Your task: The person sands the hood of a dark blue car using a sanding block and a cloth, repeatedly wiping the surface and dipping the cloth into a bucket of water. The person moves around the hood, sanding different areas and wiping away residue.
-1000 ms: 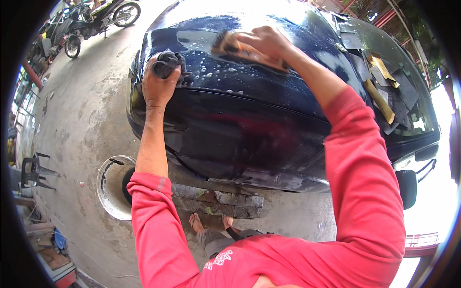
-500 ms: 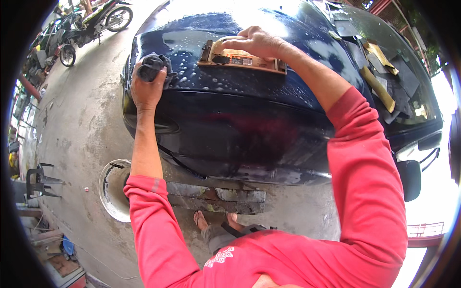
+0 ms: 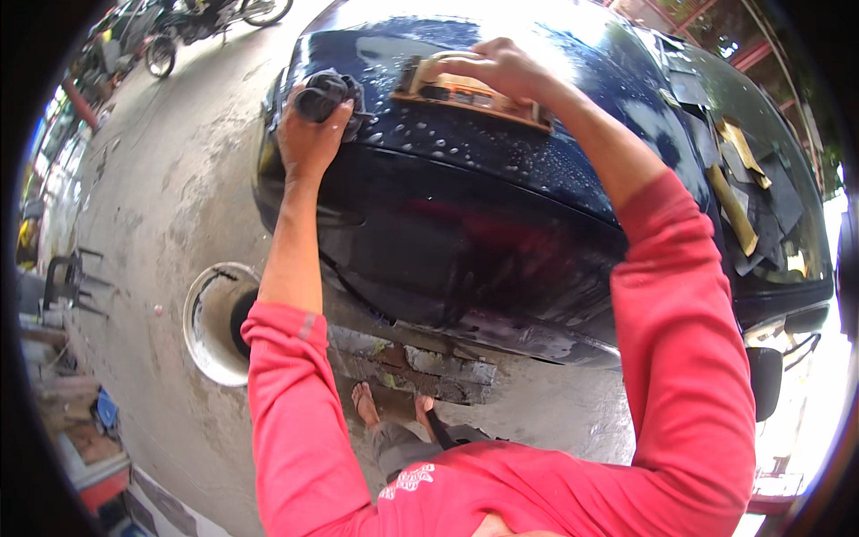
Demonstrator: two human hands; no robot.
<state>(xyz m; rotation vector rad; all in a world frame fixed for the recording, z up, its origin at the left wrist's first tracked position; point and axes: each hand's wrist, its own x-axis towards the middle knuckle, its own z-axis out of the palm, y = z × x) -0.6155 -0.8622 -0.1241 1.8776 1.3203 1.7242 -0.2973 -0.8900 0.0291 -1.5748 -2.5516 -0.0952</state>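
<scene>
A bunched dark grey cloth point(image 3: 329, 97) is gripped in my left hand point(image 3: 307, 143), at the left edge of a dark blue car hood point(image 3: 514, 154). My right hand point(image 3: 503, 64), farther right, is closed around the handle of a long sanding block point(image 3: 472, 93), which lies flat on the wet hood. Whatever abrasive sits beneath the block is hidden. Water drops cover the paint around the block and beside the cloth. Below the hood edge, the car's dark front point(image 3: 403, 201) has a dull reddish patch.
Dark sheets and tan folded sandpaper pieces point(image 3: 732, 210) lie on the windshield at the right. A side mirror point(image 3: 765, 383) sticks out below them. A whitish bucket point(image 3: 199, 336) stands on the concrete floor by my left arm. Motorcycles point(image 3: 179, 36) are parked at the far left.
The view has turned slightly, shifting the whole scene. Across the hood, the sanding block has slid a little left, closer to the cloth. Both hands keep their hold.
</scene>
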